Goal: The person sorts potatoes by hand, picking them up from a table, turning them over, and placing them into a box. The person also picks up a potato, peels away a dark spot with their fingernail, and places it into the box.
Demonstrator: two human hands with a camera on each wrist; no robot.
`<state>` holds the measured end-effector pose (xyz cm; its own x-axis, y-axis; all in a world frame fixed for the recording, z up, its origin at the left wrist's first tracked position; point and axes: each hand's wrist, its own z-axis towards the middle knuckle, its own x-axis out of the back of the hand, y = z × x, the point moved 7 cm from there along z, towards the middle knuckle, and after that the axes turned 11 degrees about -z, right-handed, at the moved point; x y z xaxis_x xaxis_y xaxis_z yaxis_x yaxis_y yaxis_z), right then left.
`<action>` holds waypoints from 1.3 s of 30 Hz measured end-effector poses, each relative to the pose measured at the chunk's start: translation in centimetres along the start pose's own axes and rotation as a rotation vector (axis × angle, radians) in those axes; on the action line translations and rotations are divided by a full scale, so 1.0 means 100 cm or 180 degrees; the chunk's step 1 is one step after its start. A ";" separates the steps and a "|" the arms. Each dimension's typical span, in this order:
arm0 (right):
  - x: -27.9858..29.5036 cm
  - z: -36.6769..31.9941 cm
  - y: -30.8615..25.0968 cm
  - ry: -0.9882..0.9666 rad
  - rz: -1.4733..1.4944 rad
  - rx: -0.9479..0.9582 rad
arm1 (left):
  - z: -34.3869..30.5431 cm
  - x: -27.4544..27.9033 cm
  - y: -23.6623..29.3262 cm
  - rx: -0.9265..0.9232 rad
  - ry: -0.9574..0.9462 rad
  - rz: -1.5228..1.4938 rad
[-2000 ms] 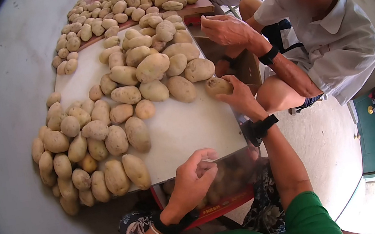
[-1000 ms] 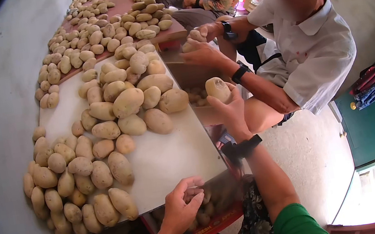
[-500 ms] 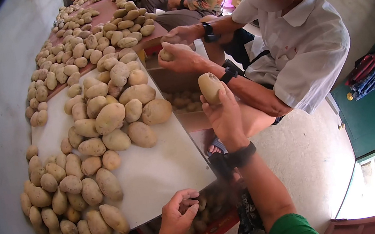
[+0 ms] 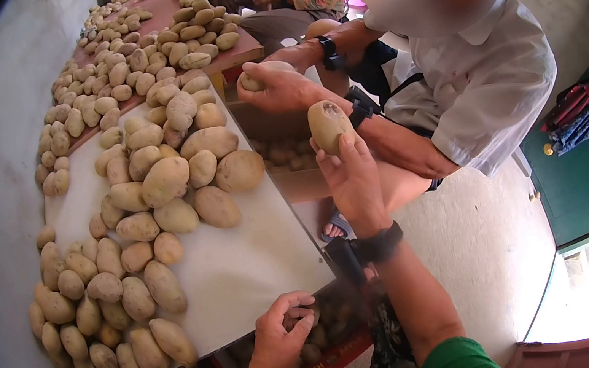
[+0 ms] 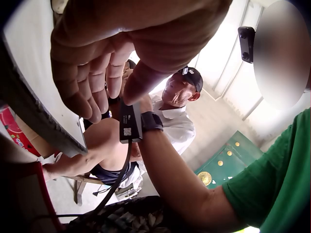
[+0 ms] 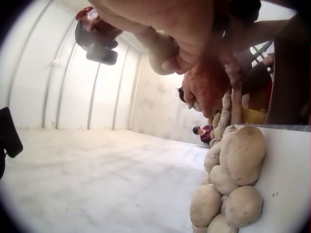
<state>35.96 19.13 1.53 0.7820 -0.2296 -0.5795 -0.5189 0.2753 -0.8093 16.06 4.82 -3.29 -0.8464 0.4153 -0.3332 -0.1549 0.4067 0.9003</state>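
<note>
Right of surface: right hand, grip clamped on raised potato | near edge: left hand, grip apart, loosely curled | left: potatoes heaped on surface

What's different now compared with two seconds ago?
The right hand has lifted its potato from the table's edge and now holds it up, clear of the table. The other person, whose raised hand showed no potato then, now holds another potato. The left hand stays by the table's near edge; the heaped potatoes look undisturbed.
</note>
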 end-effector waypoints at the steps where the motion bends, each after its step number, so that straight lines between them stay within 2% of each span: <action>1: 0.000 0.000 0.005 -0.0017 -0.0023 -0.0044 | 0.000 0.001 -0.002 0.0026 0.0021 0.0017; 8: -0.003 -0.002 0.018 0.0011 0.0191 -0.0355 | 0.001 -0.003 -0.004 -0.0052 -0.0027 -0.0034; 18: -0.005 -0.008 0.016 -0.0012 -0.0011 -0.0395 | 0.000 -0.005 -0.004 -0.0002 -0.0020 -0.0040; 32: -0.019 -0.014 0.011 -0.0607 0.0002 -0.0328 | 0.003 -0.004 -0.008 -0.0133 -0.0018 -0.0054; 39: -0.025 -0.017 0.012 -0.0684 0.0038 -0.0375 | 0.002 -0.004 -0.007 -0.0228 -0.0003 -0.0090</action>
<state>32.76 18.43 1.89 0.8246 -0.0196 -0.5653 -0.5552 0.1632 -0.8155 16.64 4.58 -3.81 -0.8408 0.4051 -0.3591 -0.2149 0.3590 0.9082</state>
